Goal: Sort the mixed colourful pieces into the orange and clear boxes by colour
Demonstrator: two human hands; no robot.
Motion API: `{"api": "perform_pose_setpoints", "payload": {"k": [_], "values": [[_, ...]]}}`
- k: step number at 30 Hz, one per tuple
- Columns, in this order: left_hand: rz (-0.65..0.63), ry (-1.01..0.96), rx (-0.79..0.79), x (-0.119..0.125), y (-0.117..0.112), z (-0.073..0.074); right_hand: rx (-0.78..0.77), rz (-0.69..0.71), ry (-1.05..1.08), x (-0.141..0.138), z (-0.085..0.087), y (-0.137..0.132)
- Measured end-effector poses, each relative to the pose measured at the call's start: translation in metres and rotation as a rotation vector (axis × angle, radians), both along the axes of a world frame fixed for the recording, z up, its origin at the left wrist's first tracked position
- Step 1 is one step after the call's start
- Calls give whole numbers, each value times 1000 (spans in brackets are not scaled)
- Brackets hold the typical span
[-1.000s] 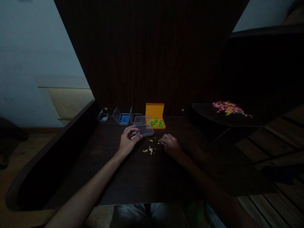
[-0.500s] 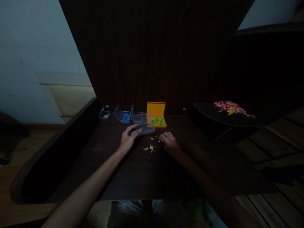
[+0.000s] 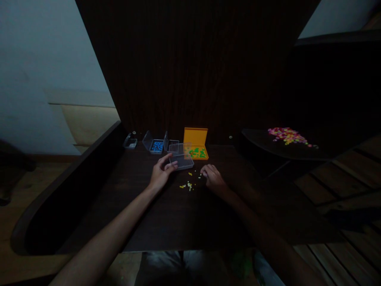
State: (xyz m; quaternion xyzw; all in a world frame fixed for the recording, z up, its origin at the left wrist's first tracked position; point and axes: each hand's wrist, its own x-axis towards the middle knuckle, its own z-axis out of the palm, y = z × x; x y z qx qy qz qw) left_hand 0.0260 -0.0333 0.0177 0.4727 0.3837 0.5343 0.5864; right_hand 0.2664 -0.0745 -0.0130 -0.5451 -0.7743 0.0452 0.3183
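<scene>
Just left of the frame's centre, the left hand (image 3: 160, 175) steadies a clear plastic box (image 3: 182, 161) on the dark bench (image 3: 178, 222), fingers spread against its near-left corner. The right hand (image 3: 212, 177) rests curled beside a scatter of small yellow and white beads (image 3: 188, 184); whether its fingers pinch one cannot be told. Good practice would be to keep the box pinned flat and lift beads singly, low over the bench. Behind sit an orange box (image 3: 195, 143) and a case of blue beads (image 3: 156, 146).
</scene>
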Motion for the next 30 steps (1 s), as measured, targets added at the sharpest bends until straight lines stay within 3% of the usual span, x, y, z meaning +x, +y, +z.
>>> {"api": "perform_pose_setpoints", "payload": {"k": [8, 15, 20, 30], "values": [[8, 9, 56, 1, -2, -1, 22, 50, 65, -2, 13, 2], [-55, 37, 89, 5, -5, -6, 86, 72, 172, -22, 48, 13], [-118, 21, 112, 5, -6, -7, 52, 170, 79, -41, 66, 23], [-140, 40, 115, 5, -6, -7, 8, 264, -110, -42, 62, 38]]}}
